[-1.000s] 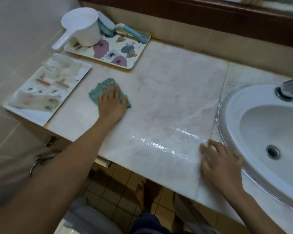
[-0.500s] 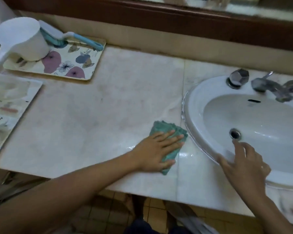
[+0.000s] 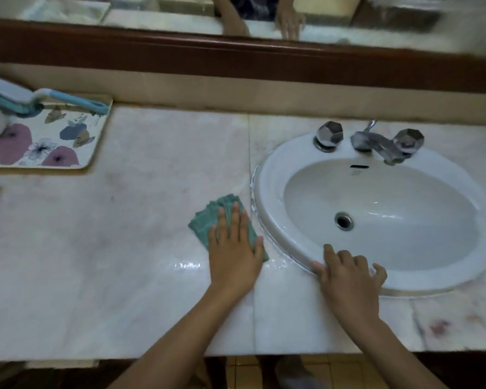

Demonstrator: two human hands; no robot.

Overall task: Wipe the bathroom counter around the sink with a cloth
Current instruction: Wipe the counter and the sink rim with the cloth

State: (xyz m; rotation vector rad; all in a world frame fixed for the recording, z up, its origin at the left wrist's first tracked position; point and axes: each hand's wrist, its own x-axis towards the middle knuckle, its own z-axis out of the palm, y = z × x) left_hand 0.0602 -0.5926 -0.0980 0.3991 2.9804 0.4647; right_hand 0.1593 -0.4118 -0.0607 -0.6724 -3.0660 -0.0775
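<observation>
A folded teal cloth (image 3: 208, 219) lies flat on the pale marble counter (image 3: 124, 248), just left of the white oval sink (image 3: 270, 192). My left hand (image 3: 233, 254) presses flat on the cloth, fingers pointing away from me, covering its near half. My right hand (image 3: 348, 279) rests on the sink's front rim, fingers spread, holding nothing. A wet shine shows on the counter between the cloth and the sink's edge.
A floral tray (image 3: 48, 141) sits at the back left with a blue-handled brush (image 3: 68, 98) across it. A chrome faucet (image 3: 376, 144) with two knobs stands behind the basin. A dark wooden mirror frame (image 3: 236, 60) runs along the wall. The counter's front edge is near my arms.
My left hand and the cloth have slid from the counter's left part to the sink's left edge, fingers now pointing away. My right hand settled onto the sink's front rim. The view shifted right.
</observation>
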